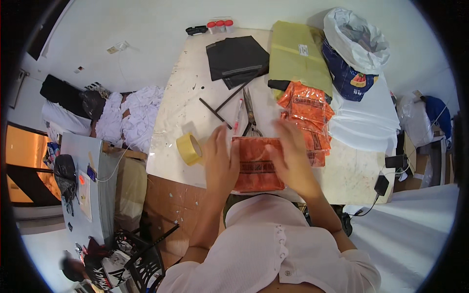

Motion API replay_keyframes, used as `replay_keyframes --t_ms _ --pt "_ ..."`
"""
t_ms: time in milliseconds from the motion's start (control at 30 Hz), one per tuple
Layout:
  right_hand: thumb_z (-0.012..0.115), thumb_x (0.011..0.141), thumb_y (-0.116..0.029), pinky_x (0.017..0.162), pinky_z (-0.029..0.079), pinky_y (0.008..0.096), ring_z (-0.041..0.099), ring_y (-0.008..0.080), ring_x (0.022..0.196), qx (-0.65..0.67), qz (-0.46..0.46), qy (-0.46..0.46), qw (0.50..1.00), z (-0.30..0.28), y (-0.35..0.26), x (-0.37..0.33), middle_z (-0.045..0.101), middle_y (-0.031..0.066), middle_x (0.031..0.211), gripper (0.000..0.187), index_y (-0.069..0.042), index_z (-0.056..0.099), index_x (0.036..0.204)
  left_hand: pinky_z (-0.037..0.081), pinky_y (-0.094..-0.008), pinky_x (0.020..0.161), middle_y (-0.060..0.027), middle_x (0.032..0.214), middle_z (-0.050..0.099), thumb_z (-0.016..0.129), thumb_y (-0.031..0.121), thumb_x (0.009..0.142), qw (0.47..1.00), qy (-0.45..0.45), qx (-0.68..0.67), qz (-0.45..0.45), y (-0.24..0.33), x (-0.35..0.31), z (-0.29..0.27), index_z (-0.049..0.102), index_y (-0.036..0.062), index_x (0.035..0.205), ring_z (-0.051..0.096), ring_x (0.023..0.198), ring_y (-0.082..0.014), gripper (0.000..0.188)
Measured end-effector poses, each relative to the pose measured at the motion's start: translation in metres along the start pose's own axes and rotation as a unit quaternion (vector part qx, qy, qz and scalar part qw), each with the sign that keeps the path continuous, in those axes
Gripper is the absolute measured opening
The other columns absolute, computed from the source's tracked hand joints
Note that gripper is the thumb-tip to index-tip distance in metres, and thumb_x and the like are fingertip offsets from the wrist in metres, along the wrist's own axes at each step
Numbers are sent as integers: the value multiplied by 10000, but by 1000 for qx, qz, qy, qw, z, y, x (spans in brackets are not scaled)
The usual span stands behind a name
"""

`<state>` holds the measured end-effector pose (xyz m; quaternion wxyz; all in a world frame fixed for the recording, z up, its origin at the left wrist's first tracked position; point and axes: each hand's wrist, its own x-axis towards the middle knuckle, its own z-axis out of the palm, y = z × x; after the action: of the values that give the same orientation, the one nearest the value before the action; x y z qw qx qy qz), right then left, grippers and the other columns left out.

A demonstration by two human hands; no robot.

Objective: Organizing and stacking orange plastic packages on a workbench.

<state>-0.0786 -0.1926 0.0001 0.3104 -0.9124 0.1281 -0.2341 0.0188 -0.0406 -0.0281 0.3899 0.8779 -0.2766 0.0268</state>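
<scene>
A flat orange plastic packet [256, 168] with dark print lies at the table's front edge, between my two hands. My left hand [220, 161] is at its left side, fingers stretched out and pointing away from me. My right hand [297, 163] is at the right side, also with outstretched fingers, the thumb over the packet's surface. Neither hand is closed around it. Just beyond the packet are black-handled scissors [250, 115] and a capped pen [238, 117]. A roll of yellow tape [189, 149] stands left of my left hand.
More orange packets [310, 115] are piled at the right. Behind are black plastic bags [237, 58], a yellow-green package [299, 61] and a large open sack [354, 53]. A black T-shaped rod [217, 111] lies on the table [178, 93]. Small red-lidded jars [220, 26] stand at the back.
</scene>
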Motion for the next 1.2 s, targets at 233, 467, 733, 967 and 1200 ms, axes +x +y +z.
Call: replay_keyframes --t_ms 233,467,733,967,1200 --pt "452 914 -206 1070 183 537 319 364 1290 -117 -11 -46 992 60 18 -11 448 162 1291 396 -36 454 1272 266 -559 1025 -147 1388 377 458 254 912 983 -59 167 40 8 -10 44 451 94 1310 333 1276 -392 430" --pt "449 914 -219 1057 190 559 337 352 1278 -142 -11 -52 989 63 24 -17 430 138 1316 397 -105 454 1294 237 -617 1015 -115 1404 361 455 255 903 973 -63 214 50 2 -17 51 431 150 1341 318 1294 -388 451" --pt "445 918 -221 1054 191 570 346 360 1265 -130 -8 -47 990 70 26 -17 412 139 1338 398 -112 445 1301 240 -655 987 -107 1397 373 451 255 907 973 -61 217 45 -3 -15 53 440 163 1334 320 1291 -398 437" --pt "467 903 -175 1060 225 516 362 365 1262 -64 17 -4 998 39 20 -2 435 182 1318 396 -34 458 1273 312 -589 975 -110 1356 415 461 258 922 984 -65 143 81 7 -7 23 512 91 1251 362 1267 -362 372" --pt "543 867 -165 950 380 445 496 397 1084 -121 84 179 973 -12 147 0 536 230 1161 340 -7 529 1167 452 -373 811 -84 1074 599 542 187 892 972 -161 41 164 36 -35 -14 629 16 1049 579 951 -260 248"
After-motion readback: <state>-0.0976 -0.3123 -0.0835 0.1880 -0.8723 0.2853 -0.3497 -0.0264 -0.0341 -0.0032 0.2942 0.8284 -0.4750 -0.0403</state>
